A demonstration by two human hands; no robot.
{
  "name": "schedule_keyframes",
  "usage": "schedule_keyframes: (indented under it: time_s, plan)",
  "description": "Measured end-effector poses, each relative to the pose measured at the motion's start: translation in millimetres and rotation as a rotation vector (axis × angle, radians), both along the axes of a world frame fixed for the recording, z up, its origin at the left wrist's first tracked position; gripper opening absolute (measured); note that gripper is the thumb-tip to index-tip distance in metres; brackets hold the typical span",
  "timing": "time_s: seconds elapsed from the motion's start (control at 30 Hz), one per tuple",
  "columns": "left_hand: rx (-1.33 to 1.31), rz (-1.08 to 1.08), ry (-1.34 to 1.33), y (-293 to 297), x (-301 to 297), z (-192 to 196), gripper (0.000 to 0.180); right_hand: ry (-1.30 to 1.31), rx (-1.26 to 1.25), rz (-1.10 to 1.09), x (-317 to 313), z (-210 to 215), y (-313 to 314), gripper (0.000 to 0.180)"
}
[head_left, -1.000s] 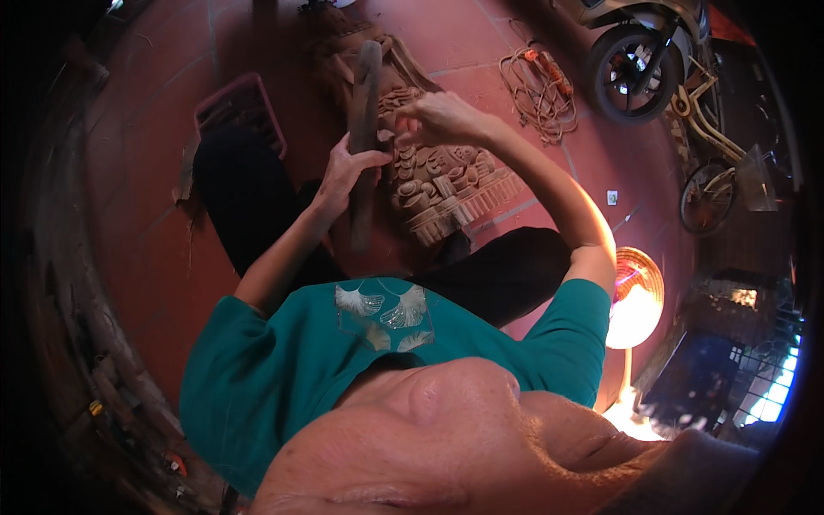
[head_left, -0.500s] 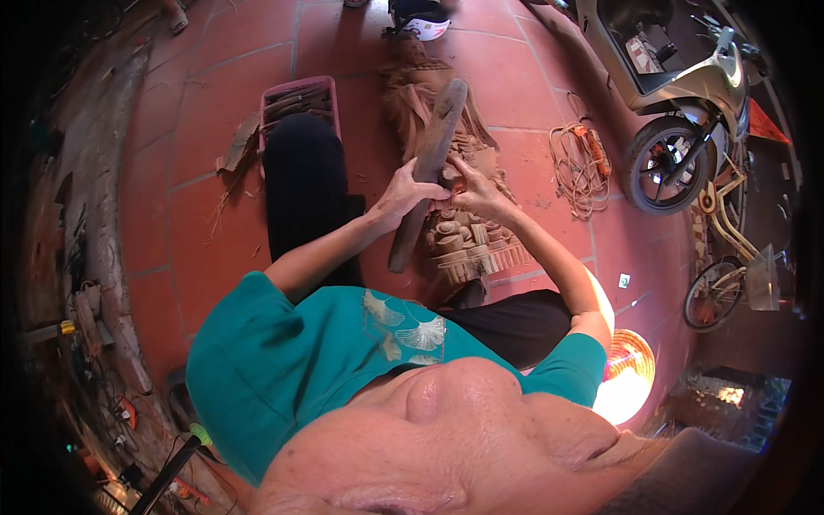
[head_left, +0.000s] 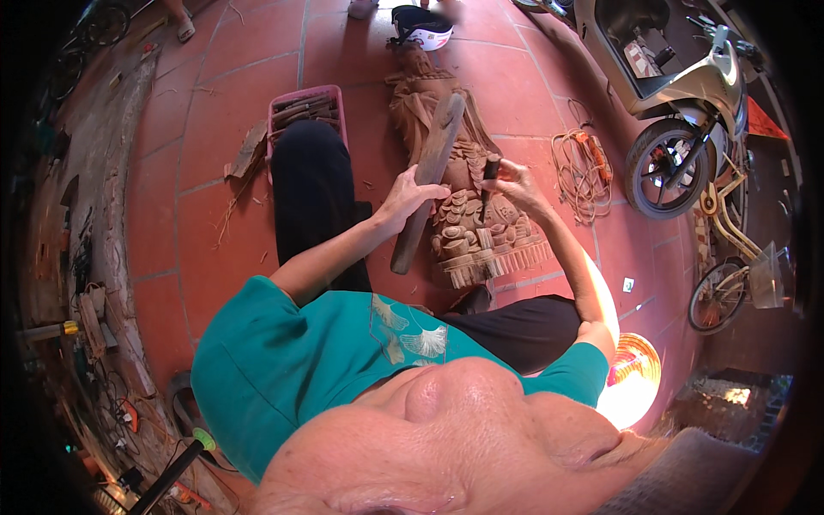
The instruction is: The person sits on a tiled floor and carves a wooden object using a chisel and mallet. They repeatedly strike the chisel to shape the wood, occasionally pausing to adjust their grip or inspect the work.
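A carved wooden statue point(head_left: 463, 154) lies on the tiled floor in front of me, its head end away from me and its layered base nearer. My left hand point(head_left: 407, 199) is closed round the middle of a long wooden bar point(head_left: 442, 133), which slants over the statue's left side. At the right, my right hand point(head_left: 519, 184) pinches a short dark-handled tool point(head_left: 491, 168), seemingly a carving chisel. It stands nearly upright over the carved lower part; whether its tip touches the wood I cannot tell.
Beyond my left knee sits a pink basket point(head_left: 343, 107) of wooden-handled tools. A coiled cord point(head_left: 573, 172) lies right of the statue, near a parked scooter point(head_left: 669, 163) and a bicycle point(head_left: 719, 292). A helmet point(head_left: 422, 30) rests past the statue's head; another person's foot point(head_left: 184, 30) shows far left.
My right hand has moved right, away from my left hand and the bar, and the dark-handled tool now shows upright in it. My left hand keeps its hold on the bar.
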State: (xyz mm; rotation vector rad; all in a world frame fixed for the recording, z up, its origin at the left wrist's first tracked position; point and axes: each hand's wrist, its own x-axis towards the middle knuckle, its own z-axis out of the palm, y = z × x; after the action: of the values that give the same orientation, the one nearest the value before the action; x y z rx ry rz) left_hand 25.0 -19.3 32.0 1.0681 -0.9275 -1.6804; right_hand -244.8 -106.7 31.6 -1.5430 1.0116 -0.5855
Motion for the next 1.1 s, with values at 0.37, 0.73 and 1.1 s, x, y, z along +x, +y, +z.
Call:
schedule_keyframes:
  time_s: [0.37,0.73,1.1]
  plan:
    - [0.137,-0.303,0.037,13,-14,-19,0.026,-0.032,-0.141,-0.459,-28,-6,-23,0.024]
    - [0.09,-0.285,0.086,19,-14,-22,0.022,0.053,-0.247,-0.367,-32,-27,-22,0.026]
    - [0.097,-0.291,0.019,12,-15,-28,0.025,0.188,-0.323,-0.335,-34,-30,-17,0.03]
